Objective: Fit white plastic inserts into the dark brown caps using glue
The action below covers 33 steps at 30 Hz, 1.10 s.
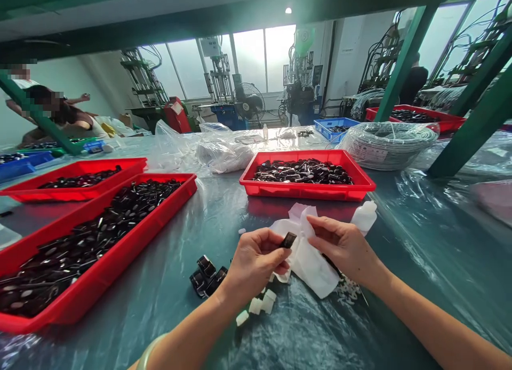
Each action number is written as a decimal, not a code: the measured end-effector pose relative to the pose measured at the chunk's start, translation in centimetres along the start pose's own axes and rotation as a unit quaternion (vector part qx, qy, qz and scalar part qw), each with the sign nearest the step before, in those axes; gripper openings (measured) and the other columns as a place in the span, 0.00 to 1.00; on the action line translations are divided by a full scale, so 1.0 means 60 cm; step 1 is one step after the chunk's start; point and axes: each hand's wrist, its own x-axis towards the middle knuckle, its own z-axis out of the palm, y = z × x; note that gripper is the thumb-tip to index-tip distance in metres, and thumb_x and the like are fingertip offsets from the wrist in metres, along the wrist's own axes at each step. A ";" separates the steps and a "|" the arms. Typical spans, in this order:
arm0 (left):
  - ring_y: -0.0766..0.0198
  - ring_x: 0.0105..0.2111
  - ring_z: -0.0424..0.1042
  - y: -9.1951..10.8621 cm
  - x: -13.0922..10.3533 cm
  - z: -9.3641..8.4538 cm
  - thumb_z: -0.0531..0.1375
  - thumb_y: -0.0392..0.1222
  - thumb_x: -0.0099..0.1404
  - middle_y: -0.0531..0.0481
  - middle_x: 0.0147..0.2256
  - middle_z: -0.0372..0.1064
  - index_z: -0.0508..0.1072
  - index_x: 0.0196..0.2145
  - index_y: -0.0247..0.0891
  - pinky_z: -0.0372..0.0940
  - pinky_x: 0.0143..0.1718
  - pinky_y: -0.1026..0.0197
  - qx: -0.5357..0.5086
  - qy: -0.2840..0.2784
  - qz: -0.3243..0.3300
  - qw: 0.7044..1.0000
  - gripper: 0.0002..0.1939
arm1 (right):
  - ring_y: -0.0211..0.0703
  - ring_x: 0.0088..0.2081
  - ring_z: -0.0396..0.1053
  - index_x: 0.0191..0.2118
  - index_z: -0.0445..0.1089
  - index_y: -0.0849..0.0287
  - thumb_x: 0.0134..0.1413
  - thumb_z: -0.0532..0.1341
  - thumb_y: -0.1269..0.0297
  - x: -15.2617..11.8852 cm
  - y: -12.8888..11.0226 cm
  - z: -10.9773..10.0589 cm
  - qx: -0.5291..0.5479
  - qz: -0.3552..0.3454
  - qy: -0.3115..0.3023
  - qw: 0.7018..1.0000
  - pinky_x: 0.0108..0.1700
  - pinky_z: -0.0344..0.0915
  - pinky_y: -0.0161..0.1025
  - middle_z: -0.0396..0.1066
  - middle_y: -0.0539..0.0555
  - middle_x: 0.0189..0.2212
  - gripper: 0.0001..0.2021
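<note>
My left hand [254,258] is closed, with a small black rectangular piece [288,240] pinched between thumb and fingers. To its right, my right hand [350,247] pinches the upper edge of a thin white cloth or tissue [314,268], which spreads over the table between the hands. Beneath my left hand sit several small white blocks [262,304]. Left of that hand is a small cluster of glossy black parts [207,275]. Tiny whitish bits [349,291] are scattered under my right wrist, and a white bottle [365,217] lies tilted behind that hand.
A red tray [306,190] of black parts stands straight ahead. Two more red trays, a long one [120,258] and a shorter one [24,191], hold black parts at left. Coiled cable [388,146] is at back right. Green posts [468,130] rise at right. Other people are in the background.
</note>
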 end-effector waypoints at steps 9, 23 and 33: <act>0.70 0.18 0.67 0.000 -0.003 0.000 0.66 0.40 0.47 0.53 0.19 0.68 0.70 0.25 0.32 0.65 0.20 0.69 -0.008 0.006 -0.001 1.000 0.10 | 0.38 0.24 0.63 0.29 0.69 0.59 0.46 0.56 0.70 0.002 -0.037 -0.059 -0.163 0.015 -0.032 0.986 0.25 0.60 0.36 0.68 0.50 0.24 0.05; 0.71 0.16 0.65 0.006 -0.003 0.000 0.66 0.40 0.46 0.53 0.17 0.68 0.71 0.24 0.33 0.63 0.19 0.70 0.000 0.000 -0.006 1.000 0.10 | 0.36 0.32 0.67 0.31 0.74 0.56 0.38 0.49 0.85 -0.004 -0.034 -0.058 -0.139 -0.064 -0.256 0.955 0.34 0.62 0.32 0.69 0.50 0.33 0.22; 0.72 0.16 0.64 0.000 -0.001 -0.002 0.65 0.39 0.48 0.54 0.18 0.67 0.70 0.25 0.32 0.62 0.19 0.70 -0.009 -0.014 -0.005 1.000 0.09 | 0.34 0.26 0.65 0.35 0.74 0.57 0.49 0.56 0.75 0.004 -0.030 -0.064 -0.123 -0.026 -0.222 0.967 0.28 0.62 0.31 0.70 0.50 0.31 0.11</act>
